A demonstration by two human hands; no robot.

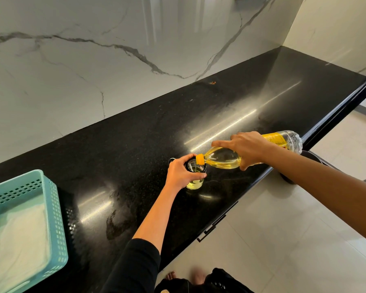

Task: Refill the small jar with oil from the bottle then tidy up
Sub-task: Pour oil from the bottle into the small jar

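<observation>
A small glass jar with a black rim stands on the black counter, with yellow oil in its bottom. My left hand grips the jar around its upper part. My right hand holds a clear plastic oil bottle tipped nearly flat, its yellow neck over the jar's mouth. A thin stream of oil runs from the neck into the jar. A small dark object, partly hidden, lies just behind my left hand.
A teal perforated plastic basket with a white cloth inside sits at the counter's left front. A marble wall backs the counter. The counter's front edge runs diagonally, with pale floor tiles and a dark round stool beyond it.
</observation>
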